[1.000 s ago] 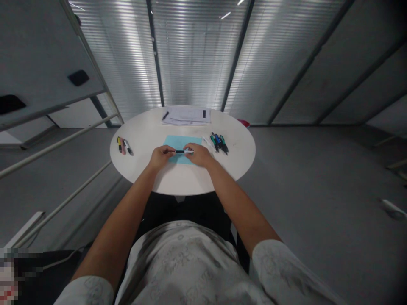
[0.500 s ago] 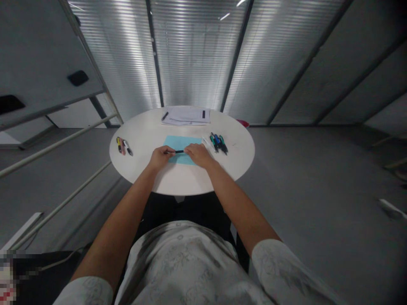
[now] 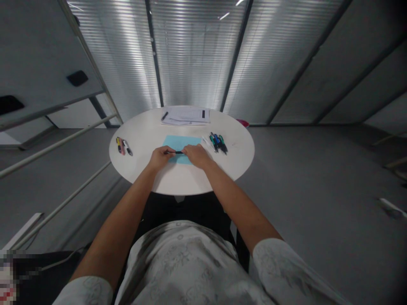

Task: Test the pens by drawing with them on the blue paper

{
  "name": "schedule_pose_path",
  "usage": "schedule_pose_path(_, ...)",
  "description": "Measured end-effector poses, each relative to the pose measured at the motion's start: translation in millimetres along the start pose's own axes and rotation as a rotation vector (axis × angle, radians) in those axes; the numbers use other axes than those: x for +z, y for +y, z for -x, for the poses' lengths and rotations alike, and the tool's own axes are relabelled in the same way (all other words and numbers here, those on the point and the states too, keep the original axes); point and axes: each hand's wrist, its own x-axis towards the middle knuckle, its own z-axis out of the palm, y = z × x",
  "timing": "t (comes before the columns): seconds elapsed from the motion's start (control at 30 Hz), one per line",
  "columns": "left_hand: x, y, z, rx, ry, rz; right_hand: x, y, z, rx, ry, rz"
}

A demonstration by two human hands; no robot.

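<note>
A thin black pen (image 3: 179, 152) lies level between my hands, over a light blue sheet (image 3: 181, 141) on the round white table (image 3: 178, 182). My left hand (image 3: 161, 157) is closed on the pen's left end. At its right end, the fingers of my right hand (image 3: 196, 155) are closed on it. Just right of the sheet are a white item (image 3: 207, 143), partly behind my right hand, and a group of green, blue and black pens (image 3: 218, 143).
At the table's left side lie a few markers (image 3: 124, 146), yellow, pinkish and white. Stacked papers (image 3: 186, 116) with a dark pen (image 3: 164, 115) on them rest at the far edge. A white metal frame (image 3: 60, 138) stands to the left.
My right hand has shifted slightly left along the pen, so less of the pen shows between my hands. My left hand has barely moved.
</note>
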Motion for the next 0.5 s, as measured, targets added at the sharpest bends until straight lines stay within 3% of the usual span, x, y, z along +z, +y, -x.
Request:
schedule_pose_path(0.2, -1.1, 1.4, 0.5, -0.012, -0.018, 0.100, 1.3, -6.4, 4.2, 0.050, 0.046, -0.054)
schedule_pose_path(0.5, 0.6, 4.8, 1.3, -0.032, 0.028, 0.084, -3.5, -4.6, 0.8, -0.057, 0.025, 0.007)
